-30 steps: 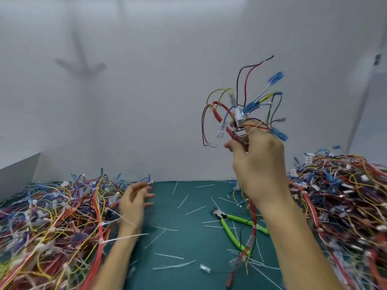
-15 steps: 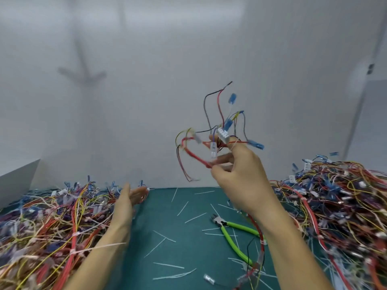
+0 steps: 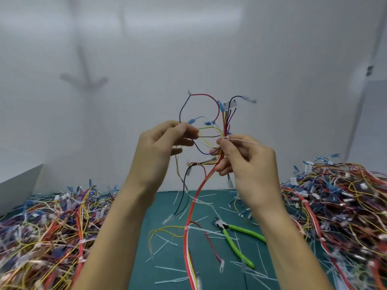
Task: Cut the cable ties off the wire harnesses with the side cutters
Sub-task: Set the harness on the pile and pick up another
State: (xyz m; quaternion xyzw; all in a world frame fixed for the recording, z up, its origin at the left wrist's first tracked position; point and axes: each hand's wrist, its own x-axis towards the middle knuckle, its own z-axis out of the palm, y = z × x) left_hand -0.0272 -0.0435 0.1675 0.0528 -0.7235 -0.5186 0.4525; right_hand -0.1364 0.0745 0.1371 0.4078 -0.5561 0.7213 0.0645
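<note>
1. Head view: both hands are raised mid-frame in front of the white wall (image 3: 188, 49), with one wire harness (image 3: 224, 122) between them.
2. Right hand (image 3: 249, 164), centre-right: fingers curled round the harness trunk, thumb and forefinger pinching it right at a white cable tie (image 3: 240, 140). The tie's tail sticks out toward the right of the frame.
3. Left hand (image 3: 159, 147), centre-left: fingers curled, thumb and forefinger nipping loose branch wires (black and yellow) that loop over from the trunk.
4. Above the hands, the harness fans out into red, black and blue leads, with blue terminals and a white connector at the top.
5. Below the right hand, the red/orange trunk hangs down to the teal mat (image 3: 167, 206) at lower centre. Two more white ties are visible on it; the lower end is blurred.
6. Side cutters (image 3: 223, 226), green handles, lie flat on the mat at lower right of centre. Neither hand touches them. They sit just beside the hanging trunk, with the nose pointing up-left.
7. Cut tie offcuts (image 3: 169, 268), thin white strips, are scattered across the mat.
8. Left harness pile (image 3: 41, 227) fills the lower left; right harness pile (image 3: 335, 195) fills the right edge. Both are tangled and multicolour.
9. White box (image 3: 18, 185) sits at the far left edge, behind the left pile.
</note>
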